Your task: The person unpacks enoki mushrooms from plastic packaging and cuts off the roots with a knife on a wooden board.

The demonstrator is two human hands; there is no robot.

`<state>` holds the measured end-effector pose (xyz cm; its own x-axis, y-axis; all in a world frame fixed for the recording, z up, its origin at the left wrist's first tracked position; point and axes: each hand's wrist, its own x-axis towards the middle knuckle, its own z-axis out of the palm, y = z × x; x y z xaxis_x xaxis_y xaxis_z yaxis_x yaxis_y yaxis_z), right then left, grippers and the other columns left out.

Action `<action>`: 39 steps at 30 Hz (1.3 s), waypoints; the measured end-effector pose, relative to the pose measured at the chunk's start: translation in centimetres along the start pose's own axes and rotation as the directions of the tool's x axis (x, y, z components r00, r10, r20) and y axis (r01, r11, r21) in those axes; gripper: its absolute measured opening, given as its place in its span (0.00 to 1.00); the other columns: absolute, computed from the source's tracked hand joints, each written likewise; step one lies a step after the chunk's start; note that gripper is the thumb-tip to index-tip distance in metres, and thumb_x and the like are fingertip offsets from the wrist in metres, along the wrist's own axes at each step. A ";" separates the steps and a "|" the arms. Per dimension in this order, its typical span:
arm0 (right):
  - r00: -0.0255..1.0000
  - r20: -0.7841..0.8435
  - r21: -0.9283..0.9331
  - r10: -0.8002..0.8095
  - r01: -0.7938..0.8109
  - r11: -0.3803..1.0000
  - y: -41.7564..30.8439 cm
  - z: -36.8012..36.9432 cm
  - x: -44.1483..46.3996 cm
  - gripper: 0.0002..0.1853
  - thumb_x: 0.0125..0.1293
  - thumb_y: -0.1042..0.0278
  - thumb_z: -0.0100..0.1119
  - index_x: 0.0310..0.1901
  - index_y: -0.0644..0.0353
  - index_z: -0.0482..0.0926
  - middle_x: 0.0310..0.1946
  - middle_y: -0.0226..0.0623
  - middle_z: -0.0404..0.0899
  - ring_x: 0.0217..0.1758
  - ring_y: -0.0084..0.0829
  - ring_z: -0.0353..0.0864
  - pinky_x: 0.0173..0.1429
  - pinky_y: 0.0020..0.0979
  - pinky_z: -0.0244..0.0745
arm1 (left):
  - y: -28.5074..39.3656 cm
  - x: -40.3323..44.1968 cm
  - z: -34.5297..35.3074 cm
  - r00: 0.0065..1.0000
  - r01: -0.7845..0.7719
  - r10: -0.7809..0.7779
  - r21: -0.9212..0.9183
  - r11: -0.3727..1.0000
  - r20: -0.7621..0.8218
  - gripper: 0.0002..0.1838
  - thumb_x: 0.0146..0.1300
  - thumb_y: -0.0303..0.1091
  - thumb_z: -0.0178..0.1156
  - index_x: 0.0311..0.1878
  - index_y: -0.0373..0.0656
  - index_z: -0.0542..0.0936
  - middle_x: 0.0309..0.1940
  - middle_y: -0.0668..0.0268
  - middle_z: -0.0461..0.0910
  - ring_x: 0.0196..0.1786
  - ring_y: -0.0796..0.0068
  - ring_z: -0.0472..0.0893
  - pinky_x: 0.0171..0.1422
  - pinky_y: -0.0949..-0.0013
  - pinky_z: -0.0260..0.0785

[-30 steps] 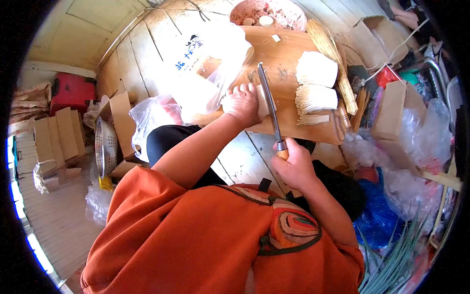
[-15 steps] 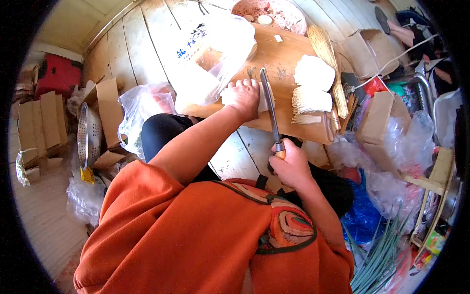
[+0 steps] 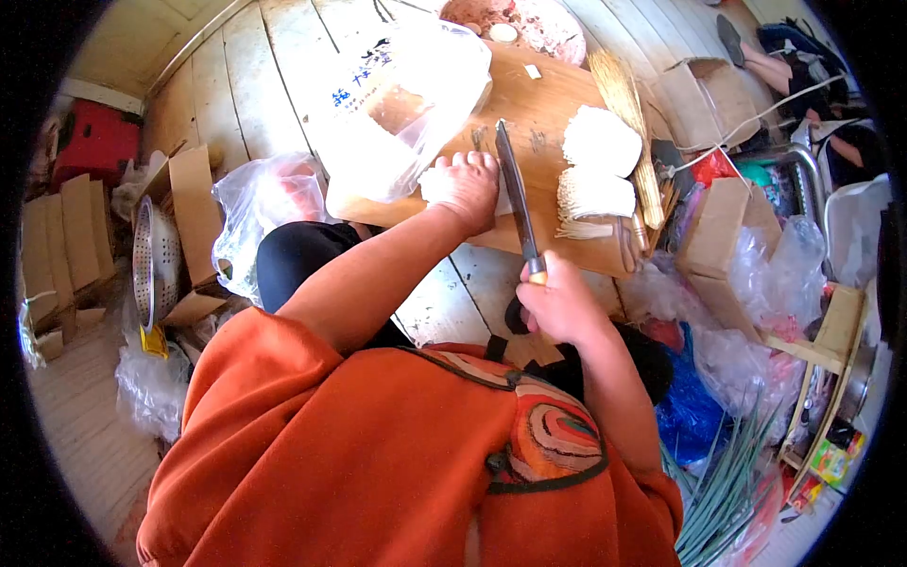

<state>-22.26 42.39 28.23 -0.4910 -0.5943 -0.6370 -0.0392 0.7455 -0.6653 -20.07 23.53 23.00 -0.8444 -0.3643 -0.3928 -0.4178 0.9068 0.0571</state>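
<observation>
My right hand (image 3: 559, 300) grips the wooden handle of a long, narrow knife (image 3: 518, 194). The blade points away from me over a wooden board (image 3: 534, 104). Just left of the blade, my left hand (image 3: 465, 191) presses with curled fingers on a white, layered food piece (image 3: 436, 184), mostly hidden under the hand. On the board's right side lie a white folded stack (image 3: 601, 142) and a second white stack (image 3: 595, 194) sliced into fine, noodle-like strips. A clear plastic bag (image 3: 416, 94) with blue writing holds more white food at the board's left.
A straw brush (image 3: 619, 90) lies along the board's right edge. Behind the board stands a pinkish basin (image 3: 539, 24). A metal colander (image 3: 156, 265) and cardboard are on the left; boxes, plastic bags and green onions (image 3: 723, 510) on the right. Another person's leg (image 3: 767, 68) shows at upper right.
The knife and my right hand have moved slightly forward, away from me. My left hand stays pressed on the white piece. The whole view has shifted a little.
</observation>
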 end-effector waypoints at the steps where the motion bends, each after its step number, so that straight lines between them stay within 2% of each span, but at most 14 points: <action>1: 0.999 0.026 0.022 0.024 -0.024 0.999 -0.6 -0.2 0.4 0.10 0.55 0.67 0.53 0.35 0.65 0.72 0.22 0.45 0.77 0.22 0.42 0.78 0.30 0.41 0.73 | 0.0 0.0 0.1 1.000 0.000 0.000 0.004 1.000 -0.001 0.36 0.51 0.46 0.68 0.60 0.38 0.66 0.56 0.57 0.73 0.62 0.62 0.73 0.62 0.59 0.65; 3: 0.998 0.038 0.045 0.054 -0.055 0.997 -1.5 -0.3 1.6 0.10 0.55 0.67 0.52 0.34 0.66 0.72 0.20 0.44 0.78 0.18 0.36 0.79 0.26 0.38 0.74 | -0.1 0.1 0.6 1.000 0.001 -0.001 0.005 1.000 -0.017 0.36 0.52 0.47 0.67 0.60 0.38 0.66 0.56 0.57 0.74 0.62 0.62 0.73 0.62 0.59 0.65; 12: 0.999 -0.015 -0.022 0.041 -0.041 0.999 -1.5 0.1 3.4 0.14 0.56 0.67 0.53 0.38 0.71 0.72 0.22 0.49 0.79 0.20 0.38 0.82 0.30 0.38 0.77 | 0.5 -0.2 0.1 0.999 0.041 -0.041 0.039 0.998 -0.004 0.40 0.48 0.49 0.70 0.62 0.39 0.67 0.58 0.58 0.73 0.62 0.64 0.73 0.64 0.58 0.64; 14: 0.991 0.045 -0.022 0.129 -0.128 0.992 -1.2 0.0 1.8 0.08 0.56 0.70 0.54 0.36 0.63 0.71 0.22 0.37 0.75 0.18 0.31 0.79 0.24 0.35 0.72 | 0.5 -0.3 0.3 1.000 0.019 -0.019 0.037 0.999 0.003 0.40 0.51 0.51 0.68 0.61 0.39 0.64 0.56 0.57 0.74 0.62 0.61 0.73 0.64 0.57 0.64; 19: 0.997 0.026 -0.035 0.077 -0.076 0.996 -0.1 0.2 1.8 0.08 0.56 0.70 0.55 0.35 0.63 0.71 0.21 0.37 0.74 0.17 0.31 0.79 0.24 0.36 0.72 | 0.4 0.3 -0.3 0.998 0.034 -0.035 0.030 0.999 0.043 0.37 0.50 0.49 0.68 0.59 0.39 0.67 0.55 0.58 0.74 0.61 0.62 0.73 0.62 0.57 0.65; 21: 0.973 0.112 -0.016 0.200 -0.199 0.980 -0.8 -0.5 2.0 0.14 0.55 0.68 0.52 0.40 0.71 0.73 0.29 0.56 0.80 0.33 0.49 0.83 0.40 0.42 0.78 | 0.5 0.7 -0.5 0.994 0.032 -0.034 0.030 0.999 0.101 0.40 0.49 0.50 0.69 0.61 0.38 0.67 0.56 0.58 0.74 0.62 0.63 0.73 0.63 0.58 0.65; 24: 0.999 -0.009 -0.071 0.046 -0.047 0.996 2.5 1.4 5.4 0.16 0.55 0.67 0.52 0.41 0.70 0.74 0.34 0.59 0.80 0.42 0.54 0.81 0.48 0.44 0.75 | 0.4 0.8 0.1 0.997 0.018 -0.022 0.046 0.999 0.072 0.40 0.48 0.50 0.69 0.61 0.38 0.67 0.56 0.58 0.74 0.61 0.62 0.73 0.62 0.58 0.65; 27: 0.998 -0.057 -0.124 0.023 -0.030 0.992 2.0 1.7 7.8 0.16 0.54 0.66 0.54 0.41 0.68 0.75 0.38 0.60 0.80 0.45 0.56 0.80 0.50 0.46 0.74 | 0.6 0.2 0.6 0.998 0.017 -0.013 0.062 0.998 -0.065 0.40 0.47 0.52 0.69 0.59 0.37 0.67 0.55 0.57 0.74 0.60 0.60 0.74 0.62 0.57 0.65; 32: 0.991 -0.124 -0.070 -0.049 0.040 0.997 1.8 2.3 9.2 0.14 0.55 0.64 0.55 0.39 0.65 0.77 0.38 0.58 0.80 0.45 0.56 0.79 0.50 0.47 0.74 | 0.3 0.4 1.1 0.997 0.038 -0.035 0.037 0.999 -0.068 0.42 0.47 0.55 0.68 0.60 0.37 0.66 0.55 0.57 0.74 0.61 0.60 0.73 0.64 0.56 0.64; 34: 0.985 -0.155 -0.098 -0.071 0.056 0.994 2.3 2.6 8.9 0.14 0.55 0.63 0.56 0.39 0.64 0.77 0.37 0.57 0.80 0.45 0.56 0.79 0.50 0.47 0.74 | 0.0 0.4 1.6 0.996 0.006 -0.003 0.027 1.000 -0.094 0.46 0.44 0.63 0.67 0.57 0.39 0.65 0.54 0.53 0.72 0.60 0.56 0.73 0.65 0.53 0.63; 36: 0.937 -0.265 -0.255 -0.227 0.159 0.954 3.4 3.2 8.6 0.10 0.55 0.67 0.56 0.35 0.64 0.74 0.26 0.48 0.79 0.26 0.43 0.81 0.34 0.41 0.75 | -0.1 0.3 1.9 0.994 0.012 -0.011 0.009 1.000 -0.108 0.47 0.43 0.63 0.68 0.58 0.39 0.65 0.54 0.53 0.71 0.60 0.55 0.72 0.65 0.53 0.62; 37: 0.964 -0.227 -0.209 -0.139 0.091 0.974 2.4 2.6 7.4 0.10 0.55 0.67 0.57 0.36 0.63 0.74 0.27 0.48 0.79 0.24 0.40 0.80 0.31 0.40 0.74 | -0.2 0.2 2.0 0.993 0.010 -0.010 0.000 1.000 -0.120 0.47 0.42 0.62 0.69 0.58 0.39 0.64 0.54 0.54 0.71 0.60 0.55 0.72 0.65 0.53 0.62; 38: 0.962 -0.233 -0.207 -0.141 0.092 0.974 1.7 2.1 6.0 0.10 0.55 0.67 0.57 0.36 0.63 0.74 0.27 0.48 0.79 0.24 0.40 0.80 0.31 0.40 0.74 | -0.2 0.1 2.2 0.991 0.004 -0.006 -0.010 1.000 -0.131 0.48 0.41 0.62 0.71 0.58 0.39 0.64 0.54 0.54 0.71 0.60 0.55 0.72 0.65 0.53 0.62; 39: 0.978 -0.180 -0.123 -0.108 0.087 0.989 1.1 1.4 4.5 0.11 0.55 0.65 0.57 0.36 0.63 0.75 0.31 0.50 0.80 0.33 0.46 0.80 0.39 0.42 0.74 | -0.2 -0.3 2.1 0.991 0.008 -0.010 -0.019 1.000 -0.133 0.49 0.40 0.59 0.72 0.59 0.39 0.63 0.55 0.53 0.71 0.61 0.54 0.71 0.65 0.54 0.62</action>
<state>-23.33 40.09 24.13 -0.6325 -0.6075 -0.4805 -0.1887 0.7225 -0.6651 -19.05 23.91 21.16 -0.8773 -0.3985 -0.2676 -0.4305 0.8998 0.0715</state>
